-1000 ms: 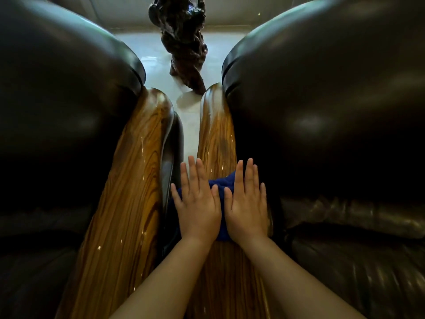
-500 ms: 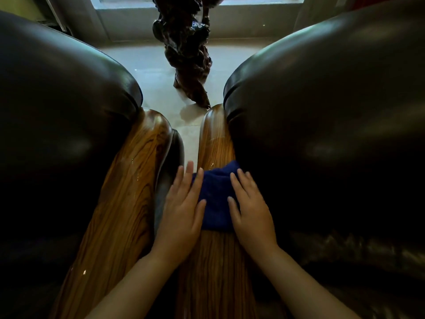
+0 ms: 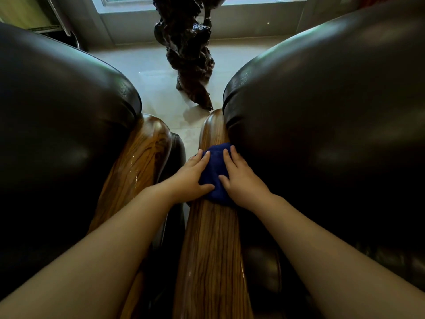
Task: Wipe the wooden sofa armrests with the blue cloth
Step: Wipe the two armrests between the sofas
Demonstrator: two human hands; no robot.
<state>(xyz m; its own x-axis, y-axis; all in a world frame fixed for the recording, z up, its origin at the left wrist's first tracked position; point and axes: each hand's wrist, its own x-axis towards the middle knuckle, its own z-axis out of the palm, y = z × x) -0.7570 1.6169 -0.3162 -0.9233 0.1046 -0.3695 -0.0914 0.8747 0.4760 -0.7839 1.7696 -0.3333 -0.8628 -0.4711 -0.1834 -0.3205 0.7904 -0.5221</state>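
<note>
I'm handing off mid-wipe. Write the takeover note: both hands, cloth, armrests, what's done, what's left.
Left hand: flat, pressing the left edge of the blue cloth.
Right hand: flat, pressing the cloth's right edge.
Cloth: bunched on the right wooden armrest, past its middle, short of the rounded far end by the black leather cushion.
Left wooden armrest: no cloth on it; glossy wet-looking streaks.
Done: cannot tell for sure; the streaks suggest the left armrest was wiped.
Left: probably the right armrest's far tip beyond the cloth, then check both.
</note>
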